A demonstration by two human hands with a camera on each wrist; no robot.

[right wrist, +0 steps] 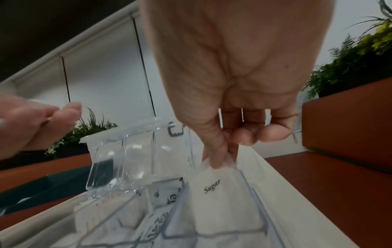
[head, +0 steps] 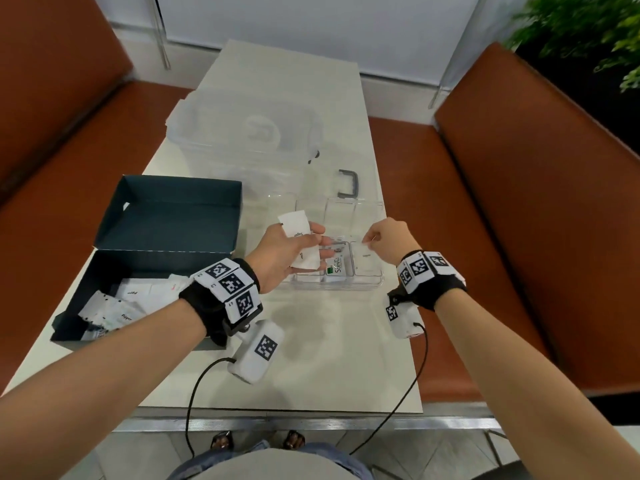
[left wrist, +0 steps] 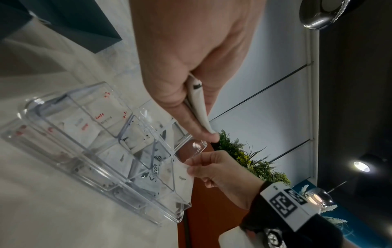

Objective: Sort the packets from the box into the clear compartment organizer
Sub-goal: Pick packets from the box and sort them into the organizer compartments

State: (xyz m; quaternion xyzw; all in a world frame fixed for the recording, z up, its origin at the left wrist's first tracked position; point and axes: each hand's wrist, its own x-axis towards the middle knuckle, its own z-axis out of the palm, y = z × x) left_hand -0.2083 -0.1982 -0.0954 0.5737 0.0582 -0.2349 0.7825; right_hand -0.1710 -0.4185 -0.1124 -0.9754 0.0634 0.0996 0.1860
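- Pale tabletop point(head: 311, 368) runs away from the person, with orange-brown bench seats point(head: 519, 202) at 3 and 9 o'clock.
- Closest in, at about 8 o'clock, sits the dark box point(head: 86, 271), lid flipped open, a loose heap of white packets point(head: 114, 306) in the bottom.
- Left hand point(head: 287, 251) is palm up over the near left part of the clear organizer point(head: 377, 282), fingers curled around a couple of white sachets point(head: 298, 226). Wrist view shows them wedged between thumb and fingers.
- Right hand point(head: 388, 237), at roughly 1 o'clock from the left one, pinches the top edge of a Sugar packet point(right wrist: 220, 201) with thumb and forefinger. That packet stands in the organizer's near right compartment, other fingers tucked in.
- Next compartment over, at 9 o'clock of the sugar, holds a Stevia packet point(head: 337, 268). The wrist view also shows salt and pepper packets in further cells.
- Farther out, at 12 o'clock, a grey handle point(head: 348, 183), then a big clear container point(head: 242, 133), pretty blurry.
- Way back at 1 o'clock: green plant point(head: 588, 29).
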